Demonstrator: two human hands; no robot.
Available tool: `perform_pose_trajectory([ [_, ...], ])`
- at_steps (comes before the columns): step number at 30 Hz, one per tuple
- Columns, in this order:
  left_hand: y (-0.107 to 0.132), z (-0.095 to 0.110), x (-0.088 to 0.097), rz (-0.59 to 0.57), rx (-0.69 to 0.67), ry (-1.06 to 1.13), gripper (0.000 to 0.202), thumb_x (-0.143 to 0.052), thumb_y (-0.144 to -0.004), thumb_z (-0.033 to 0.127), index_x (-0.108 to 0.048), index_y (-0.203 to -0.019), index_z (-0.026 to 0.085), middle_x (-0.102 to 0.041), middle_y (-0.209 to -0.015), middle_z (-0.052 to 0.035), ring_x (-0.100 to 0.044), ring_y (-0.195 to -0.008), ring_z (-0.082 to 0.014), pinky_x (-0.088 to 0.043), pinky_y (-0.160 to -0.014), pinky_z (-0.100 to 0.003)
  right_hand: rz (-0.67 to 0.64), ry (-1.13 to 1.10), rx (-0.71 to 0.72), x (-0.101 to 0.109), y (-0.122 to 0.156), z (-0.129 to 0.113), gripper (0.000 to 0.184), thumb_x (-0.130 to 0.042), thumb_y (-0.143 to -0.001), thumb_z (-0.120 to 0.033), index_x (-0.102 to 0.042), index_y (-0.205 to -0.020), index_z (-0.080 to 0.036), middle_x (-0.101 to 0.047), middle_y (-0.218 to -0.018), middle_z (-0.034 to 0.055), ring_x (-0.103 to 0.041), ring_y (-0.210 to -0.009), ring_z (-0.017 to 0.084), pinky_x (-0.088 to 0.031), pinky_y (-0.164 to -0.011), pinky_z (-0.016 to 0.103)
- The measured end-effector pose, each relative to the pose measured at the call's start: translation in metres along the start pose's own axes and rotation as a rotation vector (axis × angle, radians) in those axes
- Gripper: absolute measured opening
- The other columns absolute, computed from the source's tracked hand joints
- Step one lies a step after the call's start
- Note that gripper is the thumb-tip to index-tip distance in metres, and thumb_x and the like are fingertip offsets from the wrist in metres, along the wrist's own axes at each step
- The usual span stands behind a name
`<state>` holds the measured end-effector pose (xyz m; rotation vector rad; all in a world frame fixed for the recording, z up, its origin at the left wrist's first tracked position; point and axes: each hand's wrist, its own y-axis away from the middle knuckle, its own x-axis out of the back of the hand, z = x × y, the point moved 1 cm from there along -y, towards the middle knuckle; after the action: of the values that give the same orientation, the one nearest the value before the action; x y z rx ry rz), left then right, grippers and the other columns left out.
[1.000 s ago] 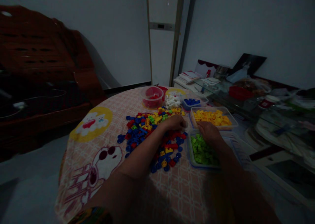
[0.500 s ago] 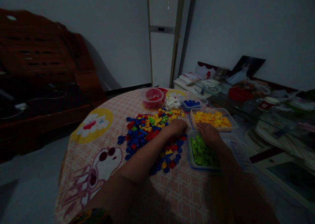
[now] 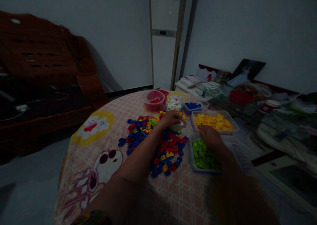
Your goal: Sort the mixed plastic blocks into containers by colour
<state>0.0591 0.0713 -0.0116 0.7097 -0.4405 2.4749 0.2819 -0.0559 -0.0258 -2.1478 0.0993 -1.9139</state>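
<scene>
On the cloth-covered desk point(image 3: 178, 192), the left hand point(image 3: 170, 118) curls over mixed bricks point(image 3: 138, 136) beside a white piece point(image 3: 181, 123), the right hand point(image 3: 210, 136) between the yellow tub point(image 3: 228, 131) and green tub point(image 3: 190, 154), seemingly kept close for reach, whether fingers grip being unclear.

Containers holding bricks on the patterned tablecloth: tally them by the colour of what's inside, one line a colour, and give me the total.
Red-brick tub: 1
Blue-brick box: 1
Yellow-brick box: 1
Green-brick box: 1
Total: 4
</scene>
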Motion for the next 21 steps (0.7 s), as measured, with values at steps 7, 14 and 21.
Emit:
perform_pose_trajectory([
  [7, -0.005, -0.036, 0.008, 0.418, 0.2, 0.562, 0.009, -0.076, -0.066, 0.017, -0.075, -0.073, 0.012, -0.068, -0.06, 0.0008, -0.059, -0.054, -0.0112, -0.05, -0.058, -0.023, -0.004, -0.009, -0.011, 0.004, 0.0, -0.002, 0.038, -0.037, -0.101, -0.022, -0.074, -0.109, -0.017, -0.074, -0.115, 0.0175, -0.069, -0.108, 0.029, -0.05, -0.099, 0.043],
  [14, -0.019, -0.051, 0.008, 0.565, 0.245, 0.788, 0.023, -0.083, -0.065, 0.019, -0.075, -0.085, 0.011, -0.071, -0.066, -0.0002, -0.066, -0.062, -0.0124, -0.058, -0.073, -0.029, -0.015, 0.025, -0.014, 0.004, -0.001, -0.003, 0.04, -0.035, -0.102, -0.024, -0.074, -0.108, -0.017, -0.074, -0.114, 0.0165, -0.068, -0.107, 0.027, -0.05, -0.098, 0.04],
  [21, -0.031, -0.048, 0.007, 0.499, 0.085, 0.876, 0.049, -0.073, -0.077, 0.014, -0.066, -0.125, 0.008, -0.072, -0.122, -0.0147, -0.071, -0.103, -0.0182, -0.055, -0.098, -0.035, 0.031, -0.001, 0.006, -0.006, 0.003, 0.005, 0.043, -0.032, -0.102, -0.027, -0.072, -0.117, -0.018, -0.073, -0.118, 0.0164, -0.065, -0.112, 0.028, -0.048, -0.103, 0.042],
])
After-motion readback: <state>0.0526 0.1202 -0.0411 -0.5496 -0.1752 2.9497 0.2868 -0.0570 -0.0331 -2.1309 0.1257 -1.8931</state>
